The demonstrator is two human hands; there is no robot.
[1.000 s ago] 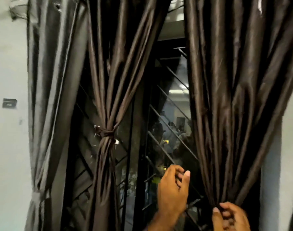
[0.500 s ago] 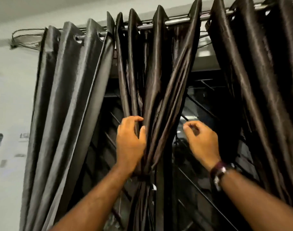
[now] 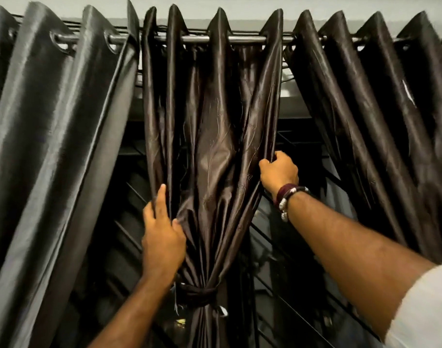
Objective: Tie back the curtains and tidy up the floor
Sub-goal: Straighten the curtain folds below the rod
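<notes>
I see the middle curtain (image 3: 215, 151) hanging from the rod (image 3: 245, 39), gathered low by a tie-back (image 3: 197, 292). My left hand (image 3: 162, 237) pinches its left folds, thumb on the cloth. My right hand (image 3: 279, 172) has its grip clenched on the right edge; the fingertips seem hidden behind fabric.

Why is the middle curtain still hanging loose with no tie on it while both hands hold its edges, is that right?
Not quite. The middle curtain is already tied: a dark tie wraps it into a bunch below the hands, as the head view shows. The rest holds: the left hand and right hand each hold an edge.
</notes>
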